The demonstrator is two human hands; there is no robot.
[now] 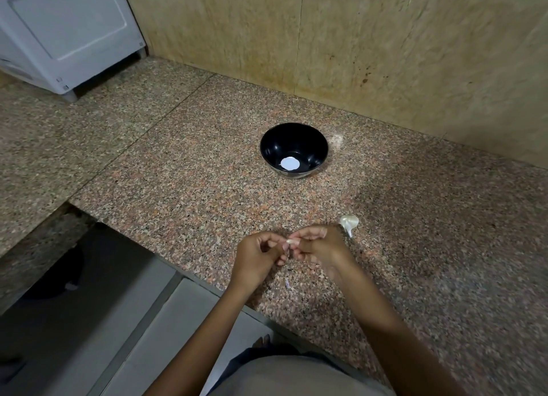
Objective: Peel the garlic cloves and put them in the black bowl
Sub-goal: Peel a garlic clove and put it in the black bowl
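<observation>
A black bowl [294,149] stands on the granite counter, with a round white sticker on its bottom and no cloves inside. Near the counter's front edge, my left hand [261,256] and my right hand [317,244] meet around one small pale garlic clove [289,241], pinched between the fingertips of both. A garlic bulb [349,222] with a thin stem lies on the counter just right of my right hand. A tiny scrap of peel [287,284] lies on the counter below my hands.
The speckled granite counter [178,173] ends in a front edge near my body. A tan stone wall [355,54] rises behind the bowl. A white appliance [65,31] stands at the far left. Floor tiles lie below left.
</observation>
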